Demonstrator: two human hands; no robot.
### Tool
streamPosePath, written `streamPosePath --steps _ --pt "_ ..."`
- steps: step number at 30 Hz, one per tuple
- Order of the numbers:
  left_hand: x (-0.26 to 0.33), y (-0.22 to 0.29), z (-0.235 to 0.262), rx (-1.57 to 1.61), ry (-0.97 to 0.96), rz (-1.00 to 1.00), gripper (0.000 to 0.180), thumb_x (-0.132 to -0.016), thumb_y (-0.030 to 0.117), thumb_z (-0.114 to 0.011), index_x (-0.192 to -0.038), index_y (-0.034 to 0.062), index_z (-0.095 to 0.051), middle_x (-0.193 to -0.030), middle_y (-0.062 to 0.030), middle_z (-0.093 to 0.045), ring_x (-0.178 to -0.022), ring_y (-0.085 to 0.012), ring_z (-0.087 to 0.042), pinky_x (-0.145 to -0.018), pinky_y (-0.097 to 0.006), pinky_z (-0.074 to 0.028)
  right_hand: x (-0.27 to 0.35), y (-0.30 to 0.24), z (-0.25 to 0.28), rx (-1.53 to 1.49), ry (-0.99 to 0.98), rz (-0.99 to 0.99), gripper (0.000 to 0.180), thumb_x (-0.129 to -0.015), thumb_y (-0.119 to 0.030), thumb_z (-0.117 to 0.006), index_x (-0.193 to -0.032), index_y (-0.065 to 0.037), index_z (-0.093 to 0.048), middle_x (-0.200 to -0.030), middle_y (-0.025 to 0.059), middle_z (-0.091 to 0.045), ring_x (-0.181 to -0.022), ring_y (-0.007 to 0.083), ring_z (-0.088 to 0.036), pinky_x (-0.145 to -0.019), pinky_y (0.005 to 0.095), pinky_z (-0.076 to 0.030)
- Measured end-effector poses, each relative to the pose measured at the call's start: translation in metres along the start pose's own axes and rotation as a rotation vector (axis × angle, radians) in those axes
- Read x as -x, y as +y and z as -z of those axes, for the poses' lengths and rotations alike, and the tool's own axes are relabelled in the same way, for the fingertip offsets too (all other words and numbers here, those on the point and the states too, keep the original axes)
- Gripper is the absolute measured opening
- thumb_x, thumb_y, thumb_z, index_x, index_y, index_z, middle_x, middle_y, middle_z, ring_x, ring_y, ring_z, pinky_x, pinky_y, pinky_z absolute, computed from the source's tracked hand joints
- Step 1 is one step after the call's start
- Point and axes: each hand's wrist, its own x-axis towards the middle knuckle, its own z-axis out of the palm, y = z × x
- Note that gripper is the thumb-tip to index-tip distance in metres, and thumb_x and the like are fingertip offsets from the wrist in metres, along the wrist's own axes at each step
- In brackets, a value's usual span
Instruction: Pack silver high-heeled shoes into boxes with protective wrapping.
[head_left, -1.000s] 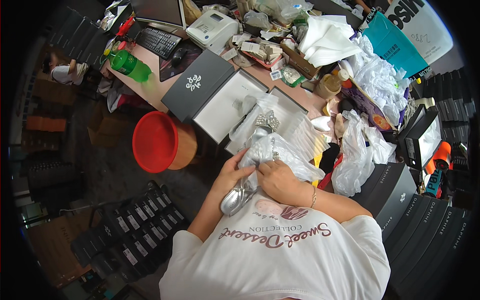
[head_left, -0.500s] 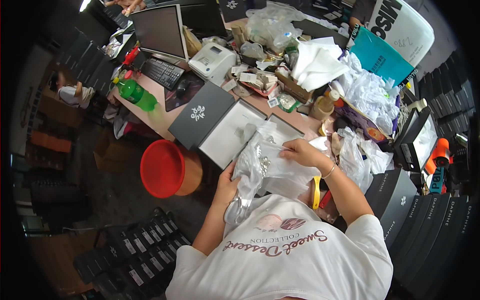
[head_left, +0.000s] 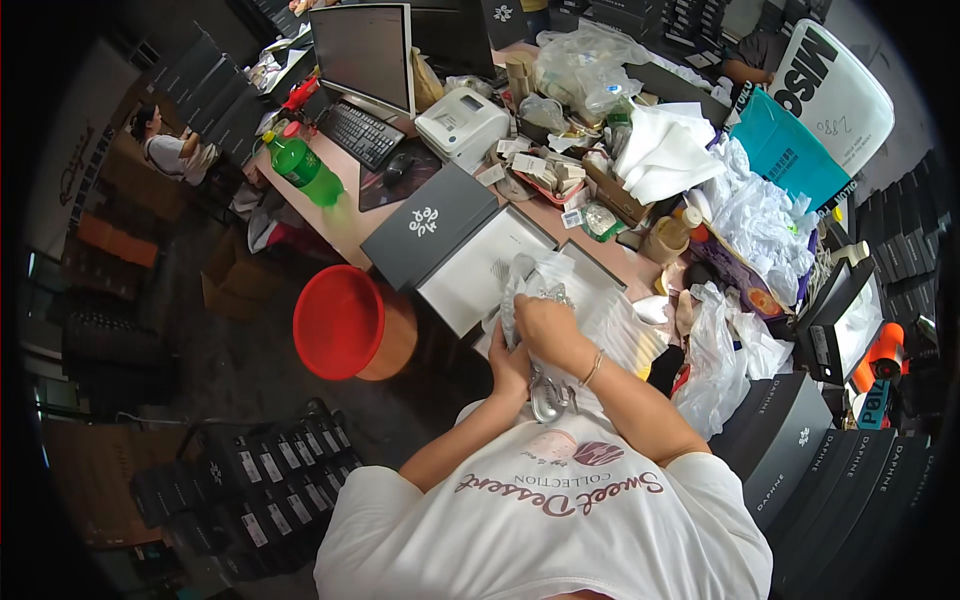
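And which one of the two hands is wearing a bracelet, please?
The right hand: a thin bracelet circles its wrist, while none shows at the left hand.

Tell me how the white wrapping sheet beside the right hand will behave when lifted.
The wrapping sheet will probably be floppy, since it lies wrinkled with uneven edges. Being thin-looking, it is likely light for its size and may crease easily.

1 head fisheye, facing down, near left hand [head_left: 511, 366], right hand [head_left: 547, 326].
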Motion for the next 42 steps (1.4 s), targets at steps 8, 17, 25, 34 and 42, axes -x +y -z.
streamPosePath --steps 8,17,25,34,42 --pt "-0.028 0.027 0.053 0.407 -0.512 0.503 0.051 -0.090 0.034 -0.054 -0.133 0.0101 -0.041 -0.119 -0.0053 -0.055 -0.108 -0.0181 -0.056 -0.088 -0.033 -0.047 0.052 -0.008 -0.007 0.180 0.072 0.305 0.012 -0.073 -0.009 -0.056 -0.085 -0.006 -0.055 -0.076 0.0082 -0.057 -0.075 0.0243 -0.061 -0.067 0.0347 -0.045" --pt "-0.043 0.035 0.034 -0.299 -0.627 -0.002 0.085 -0.076 0.004 -0.070 -0.144 0.0002 -0.018 -0.134 -0.0155 -0.041 -0.123 -0.0233 -0.042 -0.104 -0.035 -0.034 0.088 -0.009 0.039 0.023 0.161 0.267 0.035 -0.074 -0.012 -0.063 -0.108 -0.006 -0.061 -0.088 0.0095 -0.062 -0.080 0.0250 -0.061 -0.073 0.0351 -0.046" --pt "-0.045 0.028 0.035 -0.397 -0.628 -0.014 0.083 -0.077 0.002 -0.066 -0.143 -0.0011 -0.017 -0.136 -0.0190 -0.040 -0.125 -0.0236 -0.042 -0.104 -0.035 -0.034 0.071 -0.005 0.014 0.099 -0.114 0.245 0.010 -0.075 -0.018 -0.063 -0.076 -0.008 -0.063 -0.068 0.0047 -0.058 -0.072 0.0260 -0.058 -0.065 0.0389 -0.043" --pt "-0.035 0.033 0.041 -0.461 -0.498 -0.188 0.069 -0.080 0.005 -0.063 -0.140 0.0030 -0.028 -0.123 -0.0188 -0.054 -0.113 -0.0259 -0.055 -0.095 -0.035 -0.043 0.055 -0.003 0.020 0.120 0.172 -0.029 0.064 -0.063 -0.017 -0.078 -0.120 -0.013 -0.048 -0.104 0.0121 -0.058 -0.096 0.0271 -0.057 -0.079 0.0403 -0.039" --pt "-0.032 0.042 0.046 -0.491 -0.521 -0.134 0.066 -0.087 0.004 -0.056 -0.142 0.0009 -0.020 -0.128 -0.0174 -0.049 -0.117 -0.0236 -0.050 -0.099 -0.034 -0.039 0.025 0.018 -0.034 0.079 0.059 -0.081 0.064 -0.073 -0.012 -0.066 -0.130 -0.001 -0.038 -0.100 0.0174 -0.061 -0.090 0.0324 -0.061 -0.076 0.0414 -0.043"
